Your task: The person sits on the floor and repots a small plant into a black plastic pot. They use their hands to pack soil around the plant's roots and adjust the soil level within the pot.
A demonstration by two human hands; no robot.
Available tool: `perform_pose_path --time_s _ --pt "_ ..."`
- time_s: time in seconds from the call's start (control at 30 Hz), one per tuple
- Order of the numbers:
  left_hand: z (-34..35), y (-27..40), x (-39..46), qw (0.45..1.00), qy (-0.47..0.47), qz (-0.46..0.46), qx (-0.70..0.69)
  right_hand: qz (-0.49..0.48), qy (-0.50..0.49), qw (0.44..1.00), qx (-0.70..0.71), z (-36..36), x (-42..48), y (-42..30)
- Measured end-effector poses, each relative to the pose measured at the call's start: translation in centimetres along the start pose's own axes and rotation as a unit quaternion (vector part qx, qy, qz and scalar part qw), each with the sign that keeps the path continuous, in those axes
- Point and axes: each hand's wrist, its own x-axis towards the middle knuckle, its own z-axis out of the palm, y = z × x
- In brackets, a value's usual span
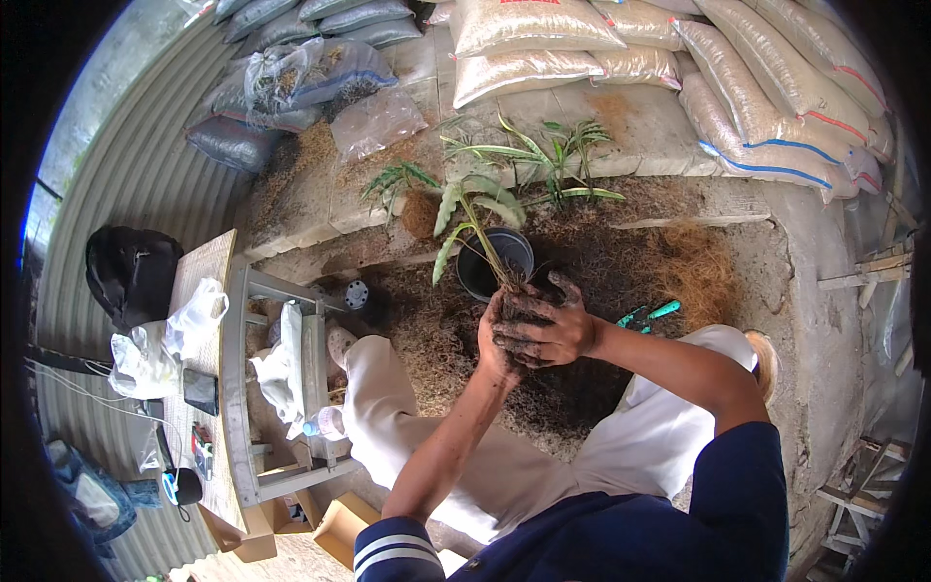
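Observation:
My left hand (500,338) and my right hand (545,324), the latter caked with dark soil, are cupped together around the root ball of a leafy plant (480,225). Its long, wavy leaves lean away from me over a black plastic pot (476,269). That round pot stands on the soil just beyond my hands, and its inside looks dark. Dark potting soil (567,393) lies beneath my hands. To the right of them rests a teal-handled hand tool (663,311), partly in the soil; its exact kind is unclear.
Several plants (560,164) and a fibrous root ball (420,214) lie by the concrete ledge. Coconut fibre (691,269) is heaped at right. A small dark pot (357,295) lies near a wooden table (207,291). Filled sacks (531,73) are stacked beyond. A plastic bottle (329,423) is beside my leg.

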Motion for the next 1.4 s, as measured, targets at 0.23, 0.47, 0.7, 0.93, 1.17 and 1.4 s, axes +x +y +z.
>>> perform_pose_path --time_s 0.23,0.47,0.7,0.93,1.17,1.4 --pt "-0.8 0.5 0.2 0.997 0.053 0.037 0.043 0.025 -0.025 0.999 -0.002 0.6 1.1 -0.2" --pt "0.5 2.7 0.0 0.986 0.078 0.116 0.096 0.274 -0.026 0.954 0.119 -4.0 6.3 0.4" --pt "-2.2 1.1 2.4 0.972 0.077 0.183 0.127 0.502 -0.107 0.835 0.198 -3.0 7.2 2.6" --pt "-1.3 -0.2 1.9 0.96 0.126 0.158 0.195 0.44 -0.137 0.876 0.143 -2.4 5.5 2.4" --pt "-1.3 -0.2 2.2 0.947 0.128 0.155 0.249 0.377 -0.113 0.907 0.153 -3.1 5.5 2.8" --pt "0.7 0.0 1.4 0.937 0.153 0.158 0.271 0.345 -0.125 0.92 0.141 -3.8 6.0 3.0"
